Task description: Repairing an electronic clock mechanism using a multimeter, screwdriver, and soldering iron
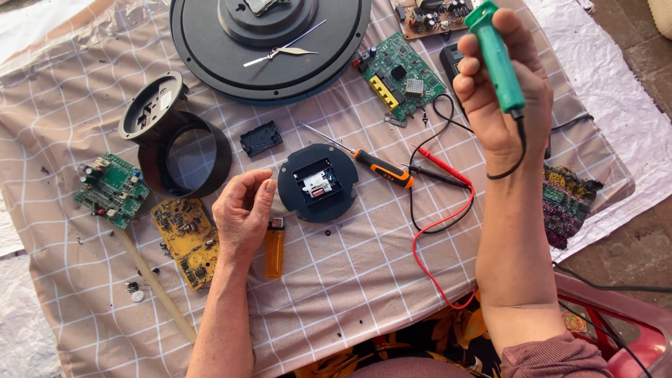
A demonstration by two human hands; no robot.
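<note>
My right hand (502, 91) is raised above the table and grips a green-handled soldering iron (495, 56), its black cord hanging down past my wrist. My left hand (243, 210) rests on the checked cloth with its fingertips pinched together; whether anything tiny sits between them I cannot tell. Just right of that hand lies a round black clock mechanism (317, 183) with an open square recess. An orange lighter (274, 246) lies beside my left wrist. An orange-and-black screwdriver (374, 165) lies right of the mechanism.
A large black clock face (269, 45) with loose hands is at the top. Green circuit boards (402, 75) (112, 189), a yellow board (185, 241), a black ring housing (189, 157), red and black probe leads (441, 210) and a wooden stick (157, 287) lie around.
</note>
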